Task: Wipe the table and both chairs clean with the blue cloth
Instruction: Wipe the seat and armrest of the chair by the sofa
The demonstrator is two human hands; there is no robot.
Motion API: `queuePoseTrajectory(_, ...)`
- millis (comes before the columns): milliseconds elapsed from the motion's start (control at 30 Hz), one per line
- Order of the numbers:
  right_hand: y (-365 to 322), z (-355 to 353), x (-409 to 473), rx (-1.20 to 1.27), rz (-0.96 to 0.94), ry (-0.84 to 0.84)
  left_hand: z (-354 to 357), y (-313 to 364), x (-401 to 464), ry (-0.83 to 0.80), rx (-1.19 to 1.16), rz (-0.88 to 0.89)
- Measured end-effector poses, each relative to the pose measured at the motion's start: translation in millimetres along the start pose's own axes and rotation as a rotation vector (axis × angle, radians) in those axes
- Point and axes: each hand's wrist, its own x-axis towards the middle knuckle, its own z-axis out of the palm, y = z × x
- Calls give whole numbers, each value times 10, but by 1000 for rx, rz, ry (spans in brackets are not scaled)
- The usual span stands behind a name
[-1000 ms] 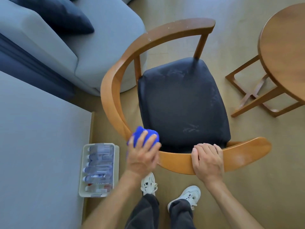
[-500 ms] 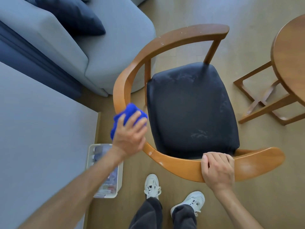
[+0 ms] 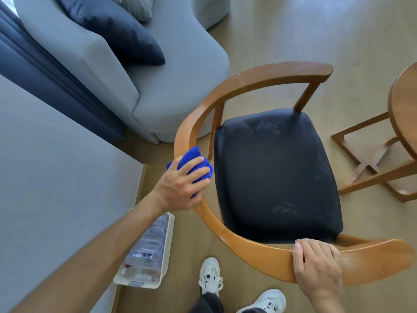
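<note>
My left hand [image 3: 180, 188] grips the bunched blue cloth [image 3: 194, 163] against the wooden armchair [image 3: 266, 77] rail, left of its seat. My right hand [image 3: 317, 263] clasps the near rail, fingers curled over it.

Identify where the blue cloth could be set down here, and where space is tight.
Free: the dark seat inside the chair's wooden rail, and bare floor between sofa and round table. Tight: the floor strip by the clear plastic box and the person's shoes.

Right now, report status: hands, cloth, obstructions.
Left hand grips blue cloth on chair rail. Right hand holds rail. Nothing blocking.
</note>
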Motion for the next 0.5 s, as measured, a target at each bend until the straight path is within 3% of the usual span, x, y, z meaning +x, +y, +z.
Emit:
queuePoseTrajectory(133,-19,-9,13,-7,-10,-22,-76,-584,330,-147,-94,-65)
queuePoseTrajectory(267,-22,-4,18,-25,-8,-36,-86,-733,515,-215,-124,-186)
queuePoseTrajectory(400,22,24,7,-32,10,-11,-122,-258,293,-104,-81,-276)
queuePoseTrajectory(500,2,2,30,-48,-18,-17,-35,340,-36,-93,-89,-201)
